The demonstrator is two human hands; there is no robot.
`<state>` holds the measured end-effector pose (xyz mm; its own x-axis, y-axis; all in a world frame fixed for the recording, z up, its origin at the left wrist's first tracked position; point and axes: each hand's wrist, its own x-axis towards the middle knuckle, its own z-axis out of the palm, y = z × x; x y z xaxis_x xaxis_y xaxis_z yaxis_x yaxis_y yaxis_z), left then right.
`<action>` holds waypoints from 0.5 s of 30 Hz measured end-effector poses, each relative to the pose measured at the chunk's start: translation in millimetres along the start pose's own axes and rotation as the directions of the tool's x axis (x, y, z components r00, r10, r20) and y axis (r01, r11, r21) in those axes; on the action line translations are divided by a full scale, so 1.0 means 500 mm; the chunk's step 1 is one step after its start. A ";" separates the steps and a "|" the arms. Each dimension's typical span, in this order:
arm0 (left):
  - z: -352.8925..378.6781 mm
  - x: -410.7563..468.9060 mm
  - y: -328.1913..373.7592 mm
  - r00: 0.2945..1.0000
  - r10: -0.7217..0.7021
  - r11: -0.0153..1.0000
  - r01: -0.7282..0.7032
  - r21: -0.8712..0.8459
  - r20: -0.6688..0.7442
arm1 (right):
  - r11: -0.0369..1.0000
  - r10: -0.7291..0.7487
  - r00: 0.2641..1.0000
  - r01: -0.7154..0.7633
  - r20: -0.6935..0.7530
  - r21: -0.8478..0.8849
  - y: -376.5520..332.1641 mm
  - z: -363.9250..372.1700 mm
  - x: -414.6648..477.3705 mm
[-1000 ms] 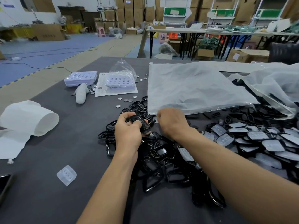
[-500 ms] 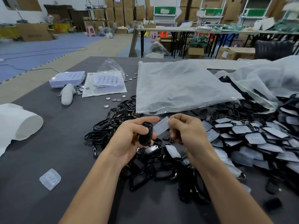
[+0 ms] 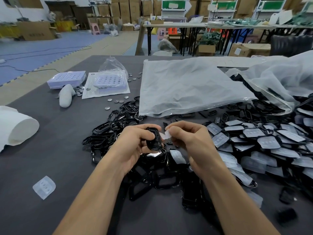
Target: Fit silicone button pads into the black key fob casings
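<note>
My left hand grips a black key fob casing, held upright above the pile of empty black casings. My right hand pinches a translucent silicone button pad whose edge touches the casing's right side. To the right lies a heap of casings with pads fitted. One loose silicone pad lies alone on the dark table at the lower left.
A large flat plastic bag lies behind my hands, another crumpled bag at the right. Two purple trays and scattered coin cells sit at the back left. A white paper roll lies at the left edge.
My right hand has picked a silicone pad from the pile and brought it against the casing. My left hand has lifted and turned the casing upright.
</note>
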<state>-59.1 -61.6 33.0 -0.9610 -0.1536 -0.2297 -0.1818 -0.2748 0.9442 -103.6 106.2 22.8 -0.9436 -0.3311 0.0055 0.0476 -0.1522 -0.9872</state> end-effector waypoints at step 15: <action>0.003 0.018 -0.022 0.983 0.108 0.985 -0.087 0.146 -0.146 | 0.950 0.119 0.992 -0.128 0.048 0.284 0.002 0.002 0.001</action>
<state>-66.1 -58.4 21.2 -0.9344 -0.3192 -0.1581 -0.1260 -0.1188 0.9849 -103.6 104.8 21.9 -0.9145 -0.3908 -0.1043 0.2588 -0.3671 -0.8935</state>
